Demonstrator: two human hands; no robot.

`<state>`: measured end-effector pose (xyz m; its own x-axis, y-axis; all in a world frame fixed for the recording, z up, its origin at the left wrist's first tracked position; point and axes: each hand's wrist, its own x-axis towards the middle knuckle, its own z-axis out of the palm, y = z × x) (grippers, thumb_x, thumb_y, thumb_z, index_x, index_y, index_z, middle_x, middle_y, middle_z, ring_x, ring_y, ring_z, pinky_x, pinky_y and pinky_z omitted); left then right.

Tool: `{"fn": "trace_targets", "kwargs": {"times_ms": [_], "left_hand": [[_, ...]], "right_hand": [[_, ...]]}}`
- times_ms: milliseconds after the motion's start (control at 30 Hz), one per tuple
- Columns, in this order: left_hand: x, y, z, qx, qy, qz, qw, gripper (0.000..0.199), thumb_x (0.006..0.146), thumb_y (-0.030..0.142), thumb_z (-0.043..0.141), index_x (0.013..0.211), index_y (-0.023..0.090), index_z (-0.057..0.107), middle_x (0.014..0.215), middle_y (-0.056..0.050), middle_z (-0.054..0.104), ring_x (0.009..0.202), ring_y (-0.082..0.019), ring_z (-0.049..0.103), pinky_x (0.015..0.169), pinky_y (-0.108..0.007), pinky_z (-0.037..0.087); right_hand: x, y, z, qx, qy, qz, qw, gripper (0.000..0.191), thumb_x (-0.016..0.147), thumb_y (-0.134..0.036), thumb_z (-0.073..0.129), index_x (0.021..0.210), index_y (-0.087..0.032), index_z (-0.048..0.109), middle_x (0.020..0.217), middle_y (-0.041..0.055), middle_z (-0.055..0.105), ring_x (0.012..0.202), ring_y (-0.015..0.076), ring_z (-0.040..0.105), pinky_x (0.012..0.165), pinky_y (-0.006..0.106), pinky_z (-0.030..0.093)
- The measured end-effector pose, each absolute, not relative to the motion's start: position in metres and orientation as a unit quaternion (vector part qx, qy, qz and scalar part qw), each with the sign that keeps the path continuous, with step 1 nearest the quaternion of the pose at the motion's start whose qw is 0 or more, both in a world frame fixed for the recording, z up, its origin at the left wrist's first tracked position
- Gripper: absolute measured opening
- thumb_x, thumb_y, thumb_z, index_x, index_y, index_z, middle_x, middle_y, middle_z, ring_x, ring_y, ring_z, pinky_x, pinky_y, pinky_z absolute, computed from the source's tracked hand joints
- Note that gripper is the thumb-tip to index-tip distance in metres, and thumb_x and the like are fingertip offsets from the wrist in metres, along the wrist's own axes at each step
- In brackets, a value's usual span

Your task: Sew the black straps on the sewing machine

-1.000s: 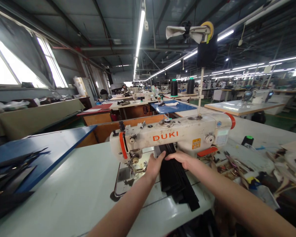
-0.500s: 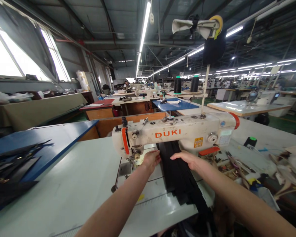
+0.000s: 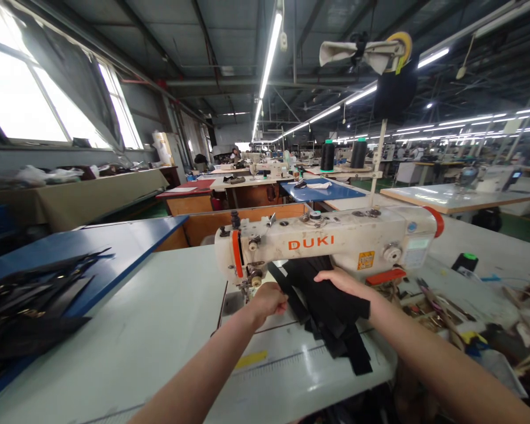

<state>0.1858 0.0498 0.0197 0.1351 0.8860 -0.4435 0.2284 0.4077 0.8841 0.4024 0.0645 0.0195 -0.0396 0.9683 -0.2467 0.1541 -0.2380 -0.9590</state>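
Observation:
Several black fabric strips lie fanned out under the arm of the white sewing machine and over the table. My left hand is closed, its fingertips pinching one black strip that slants apart from the others at the left. Over the right side of the bundle, my right hand grips the strips, thumb on top; its other fingers are mostly hidden. The machine's needle area is just left of and beyond my left hand.
Around me is the pale sewing table, with a yellow patch near a printed ruler. Dark strap-like pieces cover part of the blue table at left. Scissors, a black thread cone and scraps lie at right.
The strips have spread from a neat stack into a fan. My left hand has come nearer and closed on a separated strip. The view has shifted slightly left.

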Motion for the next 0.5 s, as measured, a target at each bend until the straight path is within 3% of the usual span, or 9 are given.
{"fn": "trace_targets", "kwargs": {"times_ms": [300,500], "left_hand": [[0.167,0.023,0.028,0.506,0.586,0.193,0.603,0.021,0.094,0.029,0.059,0.109,0.013,0.060,0.100,-0.005,0.064,0.079,-0.016,0.064,0.067,-0.031,0.056],[0.189,0.031,0.020,0.505,0.594,0.319,0.539,0.024,0.094,0.029,0.059,0.113,0.014,0.059,0.107,-0.007,0.063,0.086,-0.018,0.064,0.073,-0.035,0.056]], "right_hand": [[0.392,0.056,0.026,-0.585,-0.479,0.480,0.445,0.022,0.093,-0.028,0.061,0.110,-0.015,0.061,0.110,0.0061,0.062,0.094,0.0207,0.063,0.081,0.039,0.054],[0.390,0.052,0.024,-0.589,-0.437,0.532,0.422,0.025,0.095,-0.032,0.059,0.112,-0.014,0.059,0.108,0.0064,0.062,0.088,0.0189,0.064,0.075,0.036,0.055]]}}
